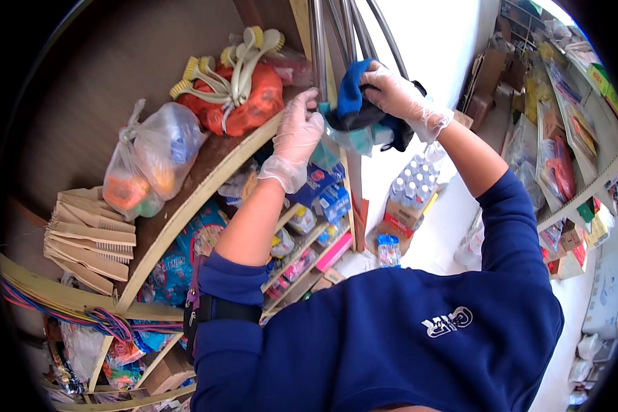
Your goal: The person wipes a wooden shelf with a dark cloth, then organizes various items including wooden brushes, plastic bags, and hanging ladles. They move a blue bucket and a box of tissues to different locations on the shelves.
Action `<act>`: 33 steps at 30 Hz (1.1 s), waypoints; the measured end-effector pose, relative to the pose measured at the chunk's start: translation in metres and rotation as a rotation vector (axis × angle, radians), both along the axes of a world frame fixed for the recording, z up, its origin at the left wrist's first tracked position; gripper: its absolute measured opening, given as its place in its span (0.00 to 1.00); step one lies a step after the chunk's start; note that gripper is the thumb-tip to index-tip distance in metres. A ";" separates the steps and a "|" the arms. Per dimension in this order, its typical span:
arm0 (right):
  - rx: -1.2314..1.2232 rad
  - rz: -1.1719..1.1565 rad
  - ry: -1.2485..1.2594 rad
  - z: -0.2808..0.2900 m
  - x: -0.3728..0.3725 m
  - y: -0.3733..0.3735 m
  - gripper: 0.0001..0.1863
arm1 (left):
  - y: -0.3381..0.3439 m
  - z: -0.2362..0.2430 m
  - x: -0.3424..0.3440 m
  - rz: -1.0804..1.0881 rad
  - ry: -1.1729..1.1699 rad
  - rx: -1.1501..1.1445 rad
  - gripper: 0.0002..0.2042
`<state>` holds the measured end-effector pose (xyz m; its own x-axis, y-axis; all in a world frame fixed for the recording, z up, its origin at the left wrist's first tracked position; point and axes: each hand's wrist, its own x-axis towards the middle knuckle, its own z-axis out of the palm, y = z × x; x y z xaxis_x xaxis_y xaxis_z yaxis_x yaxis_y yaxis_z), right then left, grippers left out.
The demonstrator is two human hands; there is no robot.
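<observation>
Both my hands wear thin clear gloves and are raised at the end of the wooden shelf. My right hand (396, 97) is closed on a blue cloth (351, 88), bunched together with dark fabric. My left hand (297, 137) has its fingers curled against a grey metal pole (318, 48), close to its teal lower end; the far side of its grip is hidden. Several more metal poles (349, 31) stand beside that one. Under the cloth hangs translucent teal material (357, 139), partly covered by my hand and the fabric.
On the shelf board (213, 168) at left lie cream brushes (244, 65), an orange-red bag (254, 103), a knotted clear bag (161, 147) and wooden combs (93, 240). Lower shelves hold packets. A pack of bottles (415, 180) sits on the floor; stocked shelving (563, 137) lines the right.
</observation>
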<state>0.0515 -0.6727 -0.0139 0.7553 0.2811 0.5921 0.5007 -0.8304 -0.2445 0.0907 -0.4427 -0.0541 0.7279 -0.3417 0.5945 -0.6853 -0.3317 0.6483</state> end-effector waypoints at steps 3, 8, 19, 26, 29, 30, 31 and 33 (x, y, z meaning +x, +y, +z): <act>-0.065 -0.002 0.210 -0.025 -0.014 -0.004 0.11 | 0.004 -0.023 -0.019 0.026 -0.033 -0.063 0.18; 0.184 0.013 0.086 -0.051 -0.026 0.001 0.10 | 0.012 -0.038 -0.039 0.002 -0.058 -0.224 0.16; 0.375 -0.061 -0.254 -0.101 -0.067 0.020 0.13 | 0.033 -0.073 -0.057 0.205 0.095 -0.181 0.31; 0.646 0.041 -0.179 -0.105 -0.059 0.026 0.11 | 0.000 -0.063 -0.032 0.233 0.258 -0.253 0.45; 1.085 0.080 -0.117 -0.114 -0.080 0.027 0.12 | 0.006 -0.065 -0.031 0.085 0.388 -0.446 0.41; 1.397 0.123 -0.052 -0.116 -0.089 0.031 0.14 | 0.012 -0.073 -0.028 0.001 0.407 -0.559 0.38; 1.432 0.169 -0.010 -0.115 -0.097 0.028 0.15 | 0.022 -0.074 -0.027 -0.043 0.474 -0.593 0.36; 1.439 0.191 0.062 -0.098 -0.111 0.032 0.16 | 0.040 -0.078 -0.025 -0.088 0.613 -0.599 0.33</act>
<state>-0.0592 -0.6402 -0.1120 0.8092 -0.4195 0.4113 0.5314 0.2242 -0.8169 0.0662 -0.4023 -0.1323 0.9648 -0.1666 0.2033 -0.1641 0.2223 0.9611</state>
